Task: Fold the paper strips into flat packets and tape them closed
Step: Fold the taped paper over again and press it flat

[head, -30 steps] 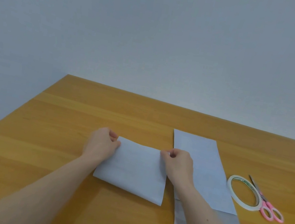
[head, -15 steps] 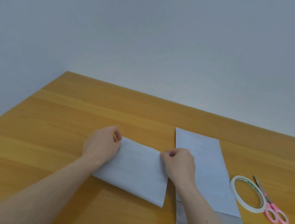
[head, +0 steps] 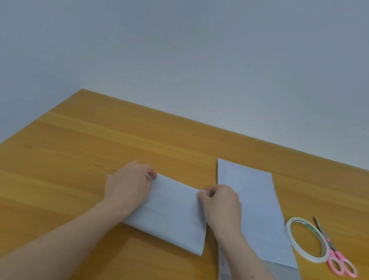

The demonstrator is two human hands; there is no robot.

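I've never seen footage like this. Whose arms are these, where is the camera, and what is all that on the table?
No machine here: a person wears a camera on the head, looking down at their own arms. The left hand and right hand each pinch a far corner of a folded paper strip lying on the wooden table. To its right lie more paper strips, stacked flat and not yet folded, then a roll of tape and pink-handled scissors.

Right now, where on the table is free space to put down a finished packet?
Bare wood lies left of the left hand and beyond the folded paper. The right is crowded: paper strips, tape, scissors.
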